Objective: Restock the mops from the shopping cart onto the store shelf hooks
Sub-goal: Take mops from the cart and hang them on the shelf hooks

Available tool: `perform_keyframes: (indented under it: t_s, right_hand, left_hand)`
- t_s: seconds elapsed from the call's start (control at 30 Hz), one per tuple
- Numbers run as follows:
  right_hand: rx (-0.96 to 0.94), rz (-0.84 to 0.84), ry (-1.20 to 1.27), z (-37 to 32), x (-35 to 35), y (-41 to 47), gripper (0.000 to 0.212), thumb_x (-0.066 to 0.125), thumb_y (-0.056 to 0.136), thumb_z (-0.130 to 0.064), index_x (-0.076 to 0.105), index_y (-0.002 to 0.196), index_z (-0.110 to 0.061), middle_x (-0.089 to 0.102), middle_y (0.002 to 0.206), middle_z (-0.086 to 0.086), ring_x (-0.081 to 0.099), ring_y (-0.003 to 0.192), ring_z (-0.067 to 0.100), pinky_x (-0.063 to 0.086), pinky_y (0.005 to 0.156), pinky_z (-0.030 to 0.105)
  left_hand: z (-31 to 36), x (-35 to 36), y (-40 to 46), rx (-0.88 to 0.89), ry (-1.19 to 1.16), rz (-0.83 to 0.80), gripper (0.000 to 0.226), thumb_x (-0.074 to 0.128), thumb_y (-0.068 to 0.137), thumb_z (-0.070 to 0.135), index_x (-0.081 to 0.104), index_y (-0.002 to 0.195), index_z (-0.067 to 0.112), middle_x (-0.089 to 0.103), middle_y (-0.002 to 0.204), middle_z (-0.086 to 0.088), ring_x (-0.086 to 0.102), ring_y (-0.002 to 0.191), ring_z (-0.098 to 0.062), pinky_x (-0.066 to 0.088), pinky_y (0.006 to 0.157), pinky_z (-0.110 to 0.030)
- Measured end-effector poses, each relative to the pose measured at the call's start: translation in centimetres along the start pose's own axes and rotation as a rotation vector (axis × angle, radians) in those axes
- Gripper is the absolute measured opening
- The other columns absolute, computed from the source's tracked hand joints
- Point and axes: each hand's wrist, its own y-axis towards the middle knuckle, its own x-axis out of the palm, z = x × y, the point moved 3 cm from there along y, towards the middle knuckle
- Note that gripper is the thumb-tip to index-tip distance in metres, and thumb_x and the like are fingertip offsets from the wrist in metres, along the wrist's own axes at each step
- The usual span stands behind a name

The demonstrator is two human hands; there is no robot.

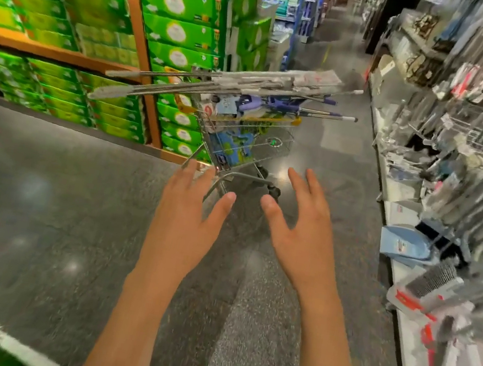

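Observation:
A wire shopping cart (276, 145) stands in the aisle ahead of me, a little left of centre. Several long-handled mops (235, 85) lie across its top, metal handles sticking out to both sides, with blue and purple packaged items beneath them. My left hand (187, 208) and my right hand (301, 222) are both stretched out toward the cart with fingers spread, holding nothing and short of touching it. The store shelf with hooks (481, 154) runs along the right side, hung with cleaning tools; it is blurred.
Stacks of green boxes (177, 29) fill orange racking on the left. A white shelf base (405, 308) on the right carries a blue dustpan (407, 244) and brushes. Dark polished floor (38, 195) stretches between them, and the aisle continues behind the cart.

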Motion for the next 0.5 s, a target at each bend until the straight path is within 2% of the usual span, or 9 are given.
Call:
perform_keyframes:
  t_s: [0.1, 0.27, 0.37, 0.5]
  right_hand:
    - [0.001, -0.049, 0.003, 1.4, 1.5, 4.4, 0.078, 0.04, 0.084, -0.071, 0.033, 0.154, -0.036, 0.014, 0.166, -0.013, 0.01, 0.151, 0.005, 0.017, 0.115, 0.03]
    - [-0.008, -0.088, -0.001, 3.9, 3.5, 11.3, 0.081, 0.038, 0.083, -0.074, 0.031, 0.155, -0.036, 0.013, 0.166, -0.013, 0.01, 0.152, 0.007, 0.02, 0.117, 0.036]
    - [0.003, -0.096, -0.003, 5.6, 4.9, 15.6, 0.084, 0.035, 0.08, -0.078, 0.03, 0.154, -0.039, 0.011, 0.166, -0.015, 0.009, 0.151, 0.004, 0.016, 0.114, 0.03]
    - [0.007, -0.078, -0.039, 7.2, 6.7, 22.0, 0.083, 0.035, 0.079, -0.076, 0.032, 0.153, -0.039, 0.013, 0.165, -0.015, 0.011, 0.151, 0.005, 0.016, 0.112, 0.027]
  left_hand:
    - [-0.8, 1.4, 3.6, -0.038, 0.003, -0.012, 0.074, 0.034, 0.091, 0.065, 0.029, 0.157, 0.032, 0.009, 0.168, 0.006, 0.001, 0.155, -0.012, 0.009, 0.123, -0.037]
    - [-1.7, 3.2, 10.6, -0.099, 0.021, -0.008, 0.082, 0.028, 0.087, 0.069, 0.028, 0.158, 0.03, 0.005, 0.169, 0.007, -0.001, 0.155, -0.012, 0.008, 0.123, -0.038]
    - [-2.4, 5.2, 15.2, -0.094, 0.005, -0.018, 0.087, 0.025, 0.083, 0.073, 0.027, 0.158, 0.029, 0.007, 0.169, 0.005, 0.0, 0.155, -0.015, 0.008, 0.124, -0.04]
    - [-3.6, 7.5, 22.1, -0.081, -0.003, -0.039, 0.082, 0.028, 0.087, 0.072, 0.026, 0.158, 0.032, 0.007, 0.169, 0.005, 0.0, 0.155, -0.012, 0.008, 0.124, -0.039]
